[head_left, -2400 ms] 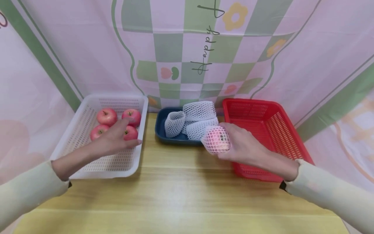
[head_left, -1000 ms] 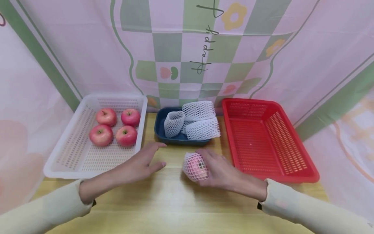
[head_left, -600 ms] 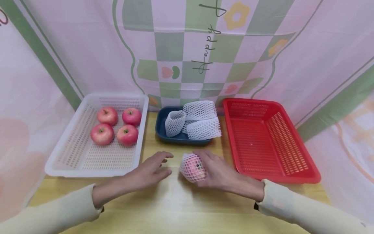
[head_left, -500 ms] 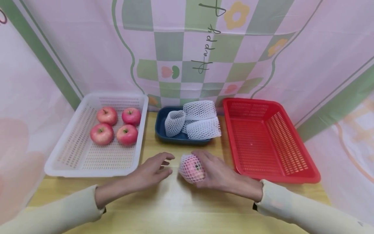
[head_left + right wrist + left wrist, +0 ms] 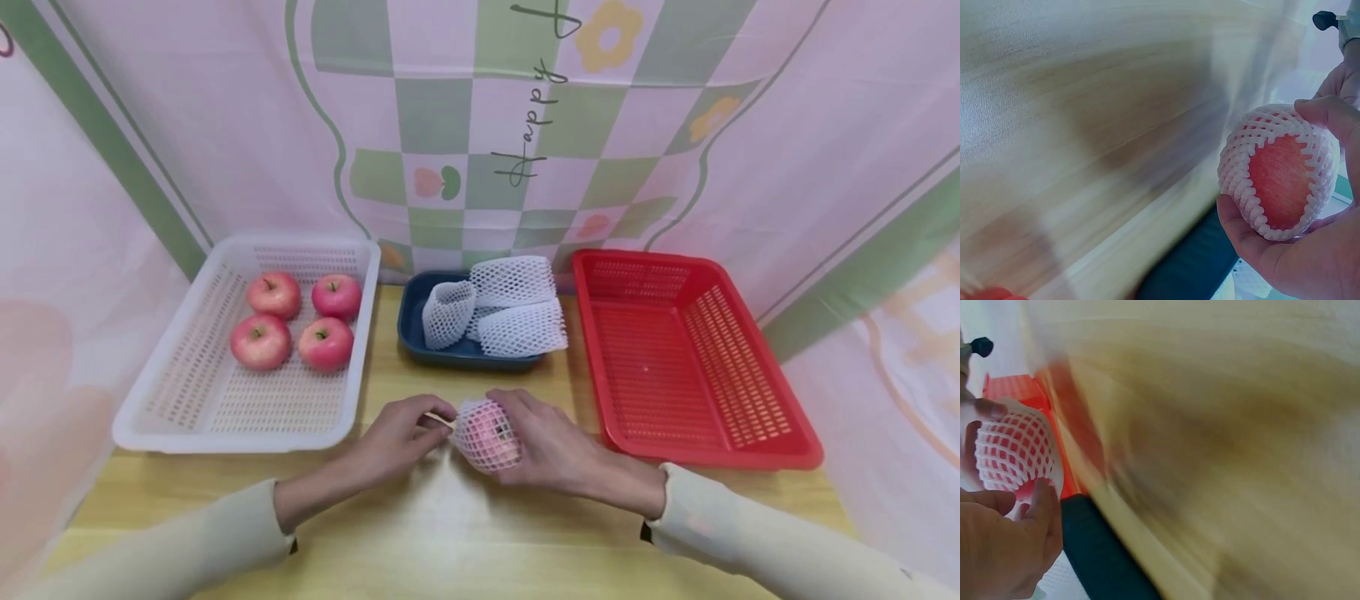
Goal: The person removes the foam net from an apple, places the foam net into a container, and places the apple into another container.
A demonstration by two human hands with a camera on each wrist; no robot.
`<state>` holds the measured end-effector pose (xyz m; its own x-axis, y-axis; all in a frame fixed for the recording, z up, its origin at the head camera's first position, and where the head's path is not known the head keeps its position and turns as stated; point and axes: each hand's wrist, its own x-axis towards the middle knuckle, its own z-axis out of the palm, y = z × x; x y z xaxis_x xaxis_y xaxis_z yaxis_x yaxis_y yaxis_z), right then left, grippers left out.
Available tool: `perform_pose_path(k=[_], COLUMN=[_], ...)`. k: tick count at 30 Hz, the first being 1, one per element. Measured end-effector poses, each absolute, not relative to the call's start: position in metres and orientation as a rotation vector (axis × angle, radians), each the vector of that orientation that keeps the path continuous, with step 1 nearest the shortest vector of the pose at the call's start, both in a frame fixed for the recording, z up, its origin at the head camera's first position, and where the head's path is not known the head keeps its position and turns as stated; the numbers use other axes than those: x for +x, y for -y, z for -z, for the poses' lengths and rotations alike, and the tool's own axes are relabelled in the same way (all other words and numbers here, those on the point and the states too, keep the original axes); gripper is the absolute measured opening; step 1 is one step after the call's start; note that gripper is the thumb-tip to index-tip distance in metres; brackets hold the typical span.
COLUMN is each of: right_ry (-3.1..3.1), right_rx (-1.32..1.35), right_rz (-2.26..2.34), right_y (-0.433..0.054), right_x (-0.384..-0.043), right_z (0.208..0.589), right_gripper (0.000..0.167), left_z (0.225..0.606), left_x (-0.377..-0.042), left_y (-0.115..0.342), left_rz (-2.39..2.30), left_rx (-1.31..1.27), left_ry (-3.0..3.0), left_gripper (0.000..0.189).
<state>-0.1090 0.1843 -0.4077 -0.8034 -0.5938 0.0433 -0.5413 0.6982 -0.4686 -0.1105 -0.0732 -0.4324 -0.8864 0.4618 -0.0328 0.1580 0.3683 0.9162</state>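
Observation:
In the head view my right hand (image 5: 551, 442) grips an apple (image 5: 1282, 181) wrapped in a white foam net (image 5: 480, 435), low over the table's middle. Through the net's opening, bare red skin shows in the right wrist view. My left hand (image 5: 401, 442) is at the net's left end, its thumb and forefinger bent toward each other with a gap between the tips. In the left wrist view the forefinger (image 5: 1041, 494) touches the net's rim beside the opening, and the thumb lies close to it.
A white basket (image 5: 240, 442) with several bare apples (image 5: 260, 342) stands at left. Behind the hands, a dark blue tray (image 5: 468, 358) holds foam nets (image 5: 522, 327). The red basket (image 5: 652, 358) stands at right. A patterned cloth (image 5: 517, 125) hangs behind.
Both hands have left their places over the baskets and come together at the table's middle. My right hand brought the netted apple leftward and nearer; my left hand has come in to the net's end.

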Motion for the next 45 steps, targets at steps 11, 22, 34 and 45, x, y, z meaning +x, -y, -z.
perform_pose_path(k=[11, 22, 34, 45], right_ry=[-2.765, -2.767, -2.780, -2.762], right_rx=[-0.922, -0.964, -0.968, -0.880], right_rz=[0.722, 0.723, 0.728, 0.757], right_y=[-0.185, -0.182, -0.183, -0.180], right_x=[-0.106, -0.106, -0.105, -0.102], right_z=[0.416, 0.421, 0.424, 0.420], right_gripper=[0.098, 0.097, 0.099, 0.109], left_z=[0.447, 0.457, 0.462, 0.462], left_x=[-0.115, -0.115, -0.114, -0.113], left_y=[0.063, 0.061, 0.055, 0.048], left_rz=[-1.544, -1.691, -1.692, -1.649], left_rx=[0.453, 0.385, 0.458, 0.505], left_ry=[-2.381, -2.168, -2.023, -2.083], left_gripper=[0.020, 0.034, 0.067, 0.075])
